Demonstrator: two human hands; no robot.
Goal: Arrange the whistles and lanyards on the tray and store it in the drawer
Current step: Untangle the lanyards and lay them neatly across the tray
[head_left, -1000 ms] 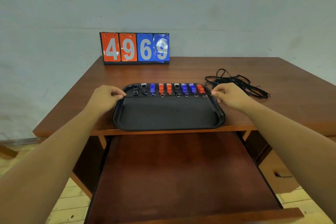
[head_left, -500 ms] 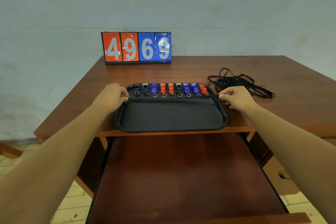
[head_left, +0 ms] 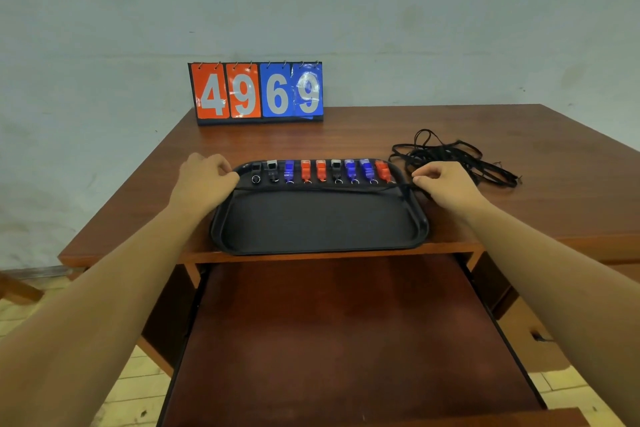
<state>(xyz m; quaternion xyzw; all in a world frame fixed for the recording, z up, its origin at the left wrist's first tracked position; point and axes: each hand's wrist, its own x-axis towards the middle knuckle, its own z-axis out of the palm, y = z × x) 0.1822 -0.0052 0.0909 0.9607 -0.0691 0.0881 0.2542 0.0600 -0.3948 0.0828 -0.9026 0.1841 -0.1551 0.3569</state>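
1. Head view: a black tray (head_left: 318, 239) lies on the wooden desk (head_left: 554, 204), with its near edge at the front edge of the desk, above the open drawer (head_left: 346, 340).
2. Nine whistles (head_left: 320, 170) stand in one row along the far side of the tray: two black ones at the left, then blue, two orange, black, two blue, and orange at the right end.
3. One black lanyard (head_left: 322, 188) is stretched across the tray just in front of the whistle row, from the left rim to the right rim.
4. The left hand (head_left: 204, 184) is at the far left corner of the tray; its fingers are curled and pinch the left end of this lanyard at the rim.
5. The right hand (head_left: 446, 184) is just outside the far right corner; thumb and forefinger are closed on the right end of the cord.
6. The pile of other lanyards (head_left: 453, 158) lies on the desk behind the right hand, apart from the tray.
7. A scoreboard (head_left: 256, 92) showing 4969 stands at the back of the desk, near the wall.
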